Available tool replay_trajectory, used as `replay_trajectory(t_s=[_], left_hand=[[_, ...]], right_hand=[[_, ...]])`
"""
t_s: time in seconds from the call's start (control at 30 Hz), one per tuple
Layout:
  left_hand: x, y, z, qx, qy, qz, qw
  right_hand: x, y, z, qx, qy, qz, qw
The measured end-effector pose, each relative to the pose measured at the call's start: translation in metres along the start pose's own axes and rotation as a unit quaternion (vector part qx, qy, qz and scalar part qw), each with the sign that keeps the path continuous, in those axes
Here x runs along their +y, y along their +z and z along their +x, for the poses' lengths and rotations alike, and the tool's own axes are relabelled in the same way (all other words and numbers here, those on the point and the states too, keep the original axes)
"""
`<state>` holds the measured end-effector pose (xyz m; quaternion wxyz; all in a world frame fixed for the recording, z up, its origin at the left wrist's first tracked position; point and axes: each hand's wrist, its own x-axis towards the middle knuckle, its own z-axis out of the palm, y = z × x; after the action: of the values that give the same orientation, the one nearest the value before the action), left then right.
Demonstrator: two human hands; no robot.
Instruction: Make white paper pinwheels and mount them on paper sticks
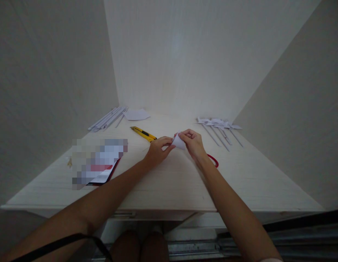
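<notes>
A small piece of white paper is held up over the middle of the table, between both hands. My left hand pinches its left edge with thumb and fingers. From the other side, my right hand grips the paper's upper right part. Just behind my left hand lies a yellow utility knife, its near end partly hidden by the fingers. Beside my right wrist shows a red curved handle, most of it covered by the forearm.
Rolled white paper sticks lie in a bundle at the back left, next to a flat paper sheet. Several sticks with folded paper tops rest at the back right. A partly blurred flat item lies front left. Walls enclose the table.
</notes>
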<state>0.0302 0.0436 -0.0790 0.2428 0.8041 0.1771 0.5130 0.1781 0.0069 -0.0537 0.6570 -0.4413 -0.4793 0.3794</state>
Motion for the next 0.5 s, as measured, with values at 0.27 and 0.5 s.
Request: replay_trajectory(t_s=[0.27, 0.5], left_hand=[[-0.0035, 0.0012, -0.0002, 0.008, -0.002, -0.054, 0.999], [-0.0044, 0.0032, -0.0006, 0.005, -0.034, -0.113, 0.993]], right_hand=[[0.0006, 0.0011, -0.0002, 0.021, 0.006, 0.045, 0.999], [-0.0026, -0.0010, 0.0001, 0.004, -0.018, 0.022, 1.000]])
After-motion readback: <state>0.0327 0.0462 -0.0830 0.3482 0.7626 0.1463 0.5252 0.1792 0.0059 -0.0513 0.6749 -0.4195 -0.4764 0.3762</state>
